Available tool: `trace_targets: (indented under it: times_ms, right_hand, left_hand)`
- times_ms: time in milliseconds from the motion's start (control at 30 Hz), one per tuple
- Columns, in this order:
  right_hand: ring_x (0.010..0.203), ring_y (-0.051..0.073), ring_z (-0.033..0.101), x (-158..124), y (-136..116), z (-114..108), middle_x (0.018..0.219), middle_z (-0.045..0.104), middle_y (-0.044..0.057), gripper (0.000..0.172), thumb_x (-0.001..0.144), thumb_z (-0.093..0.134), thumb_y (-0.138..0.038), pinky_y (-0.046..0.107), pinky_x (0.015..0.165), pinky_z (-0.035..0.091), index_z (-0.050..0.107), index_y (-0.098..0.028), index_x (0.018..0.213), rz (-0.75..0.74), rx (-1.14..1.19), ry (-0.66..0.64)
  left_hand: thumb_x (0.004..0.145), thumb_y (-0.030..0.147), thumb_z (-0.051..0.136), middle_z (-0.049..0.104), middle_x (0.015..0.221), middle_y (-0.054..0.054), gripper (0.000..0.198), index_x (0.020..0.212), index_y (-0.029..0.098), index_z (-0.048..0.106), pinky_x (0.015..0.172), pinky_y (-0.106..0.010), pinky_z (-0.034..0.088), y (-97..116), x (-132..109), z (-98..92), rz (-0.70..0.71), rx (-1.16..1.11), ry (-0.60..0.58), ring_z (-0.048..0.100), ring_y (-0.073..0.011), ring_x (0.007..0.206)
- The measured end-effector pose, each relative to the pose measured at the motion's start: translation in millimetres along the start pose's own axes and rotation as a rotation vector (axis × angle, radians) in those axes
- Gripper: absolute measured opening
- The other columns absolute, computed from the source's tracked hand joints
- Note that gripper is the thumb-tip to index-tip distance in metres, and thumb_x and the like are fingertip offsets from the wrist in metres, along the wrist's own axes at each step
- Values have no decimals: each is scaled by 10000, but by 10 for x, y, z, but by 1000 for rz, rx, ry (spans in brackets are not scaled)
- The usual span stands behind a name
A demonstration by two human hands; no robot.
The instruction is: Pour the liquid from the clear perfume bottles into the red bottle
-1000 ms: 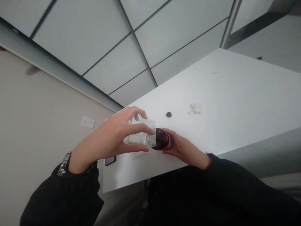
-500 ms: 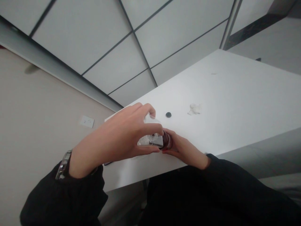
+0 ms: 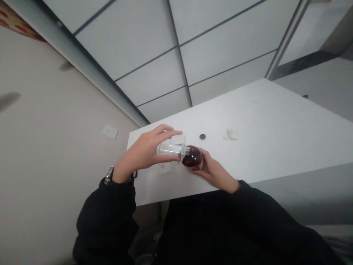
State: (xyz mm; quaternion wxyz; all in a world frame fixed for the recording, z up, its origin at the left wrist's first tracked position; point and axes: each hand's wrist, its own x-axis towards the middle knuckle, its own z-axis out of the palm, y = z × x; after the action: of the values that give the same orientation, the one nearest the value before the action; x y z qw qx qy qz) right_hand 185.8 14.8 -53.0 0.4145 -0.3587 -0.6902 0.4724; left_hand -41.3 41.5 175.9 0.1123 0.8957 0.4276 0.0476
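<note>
My left hand (image 3: 147, 149) is closed around a clear, see-through vessel with a wide rim (image 3: 172, 149), fingers above and thumb below. The vessel lies tilted sideways, its rim facing right against the neck of a dark red bottle (image 3: 192, 157). Whether rim and neck touch, I cannot tell. From the right, my right hand (image 3: 211, 167) wraps around the bottle, covering part of its body and a pale label. Just beyond the bottle a small round black cap (image 3: 202, 136) rests on the table.
Crumpled whitish tissue or plastic (image 3: 231, 134) lies on the white table (image 3: 275, 140), right of the cap. Behind stand white panelled sliding doors (image 3: 146, 40). A wall socket (image 3: 110, 131) is at the left. A dark object (image 3: 135, 174) shows partly beside my left wrist.
My left hand has drawn back from over the bottle, so its neck and shoulder now show. The clear vessel is seen more fully, lying sideways. The camera view has also shifted.
</note>
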Motion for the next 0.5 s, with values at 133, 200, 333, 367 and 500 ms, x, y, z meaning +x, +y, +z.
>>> trace_targets:
  times_ms: [133,200,333,367,500]
  right_hand:
    - [1498,367,492,-4,31,-8,1619,490,166,827,902,778,-426,581,1238,394,333,-262,1579,-41,-31,-10]
    - [1510,372,475,-8,57,-11,1620,481,185,849,896,783,-442,585,1246,384,321,-246,1580,-47,-65,-9]
    - [1522,357,460,-8,78,-14,1631,458,199,866,892,777,-464,561,1266,360,310,-227,1582,-86,-124,18]
    - [1522,350,460,-8,72,-12,1632,457,198,867,892,775,-468,550,1270,356,311,-225,1583,-95,-134,25]
    - [1505,336,480,-15,42,-5,1604,491,193,856,888,776,-471,533,1274,349,340,-211,1577,-95,-178,52]
  left_hand:
    - [884,559,785,616,1308,-89,856,1609,303,409,1121,-466,490,-150,-295,291,-111,-178,183,605,-297,1262]
    - [865,551,798,587,1297,-76,814,1570,315,465,1157,-468,466,-202,-385,462,-163,-301,319,595,-290,1267]
    - [868,494,793,537,1348,-87,648,1436,273,574,1177,-452,447,-253,-429,786,-216,-429,496,576,-279,1291]
    - [866,475,795,536,1352,-90,632,1420,266,574,1192,-466,429,-259,-421,850,-229,-434,533,558,-283,1311]
    - [859,408,795,562,1356,-93,586,1377,251,571,1206,-491,399,-292,-364,1026,-299,-474,648,541,-281,1322]
